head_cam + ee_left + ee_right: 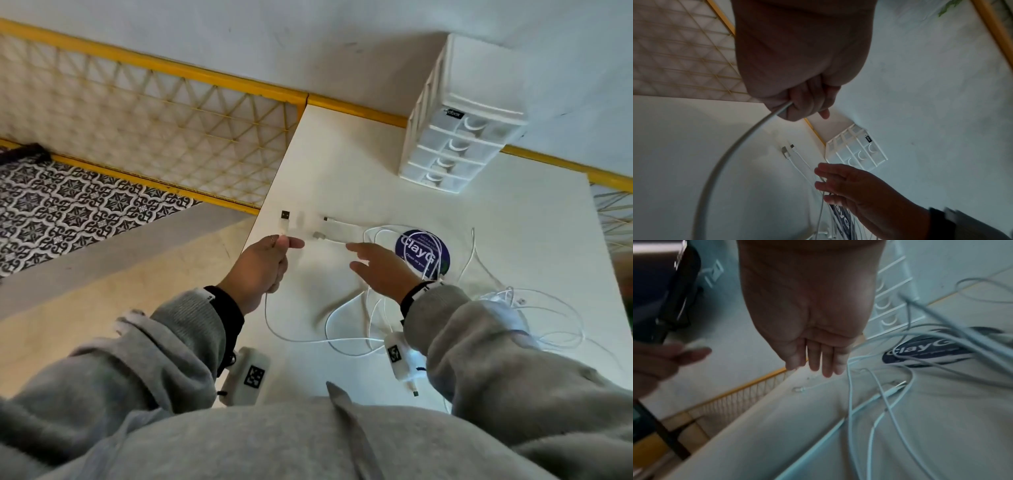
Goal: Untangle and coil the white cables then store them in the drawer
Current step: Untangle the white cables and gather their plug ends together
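Several white cables (370,329) lie tangled on the white table (342,164). My left hand (263,263) grips one white cable (748,134) just behind its USB plug (284,219), which sticks out beyond the fingers; the cord loops back under my wrist. My right hand (376,263) hovers flat with straight fingers (818,360) over the cables, holding nothing. Two more cable ends (322,228) lie on the table just beyond its fingertips. A white drawer unit (455,137) with several closed drawers stands at the far side of the table.
A round dark blue sticker (423,253) is on the table under the cables. The table's left edge (270,198) drops to a tiled floor (68,205). A yellow-framed mesh fence (154,113) runs behind, and a white wall (308,41) backs the table.
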`<state>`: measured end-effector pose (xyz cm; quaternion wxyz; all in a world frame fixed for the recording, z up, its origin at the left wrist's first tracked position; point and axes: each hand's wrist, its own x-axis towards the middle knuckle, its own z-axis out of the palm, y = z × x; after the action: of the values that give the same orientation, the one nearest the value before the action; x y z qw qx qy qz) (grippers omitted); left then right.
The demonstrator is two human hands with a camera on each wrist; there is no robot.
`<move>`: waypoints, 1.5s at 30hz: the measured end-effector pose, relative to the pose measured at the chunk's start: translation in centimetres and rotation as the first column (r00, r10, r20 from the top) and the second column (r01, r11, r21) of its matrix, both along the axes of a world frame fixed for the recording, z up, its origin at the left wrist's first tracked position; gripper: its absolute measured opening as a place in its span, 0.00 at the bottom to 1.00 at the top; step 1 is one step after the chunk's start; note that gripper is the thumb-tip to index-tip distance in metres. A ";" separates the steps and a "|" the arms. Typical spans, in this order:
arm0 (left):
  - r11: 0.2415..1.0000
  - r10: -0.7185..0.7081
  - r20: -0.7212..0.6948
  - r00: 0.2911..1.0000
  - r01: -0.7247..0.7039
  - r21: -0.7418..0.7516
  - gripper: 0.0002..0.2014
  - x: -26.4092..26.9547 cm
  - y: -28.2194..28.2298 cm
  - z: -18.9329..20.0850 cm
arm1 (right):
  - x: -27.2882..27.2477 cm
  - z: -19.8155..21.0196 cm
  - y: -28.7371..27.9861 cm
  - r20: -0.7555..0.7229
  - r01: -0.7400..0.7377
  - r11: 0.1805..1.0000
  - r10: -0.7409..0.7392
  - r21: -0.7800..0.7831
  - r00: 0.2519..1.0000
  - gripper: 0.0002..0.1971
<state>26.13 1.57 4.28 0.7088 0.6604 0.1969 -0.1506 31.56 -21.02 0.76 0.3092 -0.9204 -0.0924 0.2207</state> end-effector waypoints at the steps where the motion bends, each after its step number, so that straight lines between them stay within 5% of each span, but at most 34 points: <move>1: 1.000 0.000 0.009 1.000 0.000 0.004 0.17 0.2 0.2 -0.2 | 0.9 -0.7 0.5 0.010 -0.044 0.996 0.045 -0.075 0.999 0.25; 4: 1.000 0.004 0.046 0.999 -0.005 0.008 0.18 0.9 0.7 -0.7 | 3.6 -2.7 1.0 0.044 -0.064 0.951 0.081 -0.302 0.996 0.30; 8: 1.000 -0.016 0.042 0.999 0.015 0.009 0.18 2.0 1.0 -1.4 | 4.2 -4.2 0.9 0.066 -0.020 0.898 0.054 -0.440 0.996 0.16; 15: 1.000 -0.016 -0.011 1.000 0.016 0.014 0.17 3.1 0.0 -1.4 | 3.0 -4.4 0.9 0.084 -0.163 0.745 0.282 -0.647 0.956 0.14; 20: 1.000 -0.028 0.016 0.999 0.027 0.012 0.16 2.8 -0.3 -0.4 | 2.2 -4.8 0.6 0.057 0.003 0.863 0.030 -0.506 0.998 0.23; 23: 1.000 -0.018 0.016 1.000 0.017 0.021 0.16 2.2 -0.4 -0.3 | 1.7 -4.8 0.8 0.023 0.090 0.917 -0.088 -0.388 0.996 0.18; 32: 0.998 -0.036 0.053 0.998 0.034 0.056 0.18 1.6 -0.4 0.9 | -0.5 -3.7 1.4 0.062 -0.013 0.872 0.050 -0.489 0.997 0.15; 36: 0.996 -0.074 0.108 0.991 0.067 0.066 0.18 2.0 -0.9 2.4 | 0.6 -0.5 0.8 0.164 0.167 0.937 -0.121 -0.308 0.979 0.11; 39: 0.996 -0.083 0.171 0.982 0.076 0.045 0.18 3.0 -1.5 4.7 | 1.4 4.6 0.7 0.217 0.289 0.957 -0.280 -0.008 0.935 0.13; 42: 0.994 -0.105 0.286 0.953 0.098 0.038 0.18 4.1 -2.4 8.1 | 0.6 11.1 1.2 0.095 0.348 0.803 -0.443 0.483 0.891 0.08; 45: 0.991 -0.126 0.386 0.914 0.136 0.002 0.17 4.8 -3.4 11.6 | -0.7 16.3 2.0 0.112 0.243 0.686 -0.429 0.686 0.896 0.08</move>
<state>30.93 -1.86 15.85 0.7303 0.6798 0.0071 -0.0673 30.85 -19.02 17.06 0.6318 -0.7744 -0.0322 -0.0114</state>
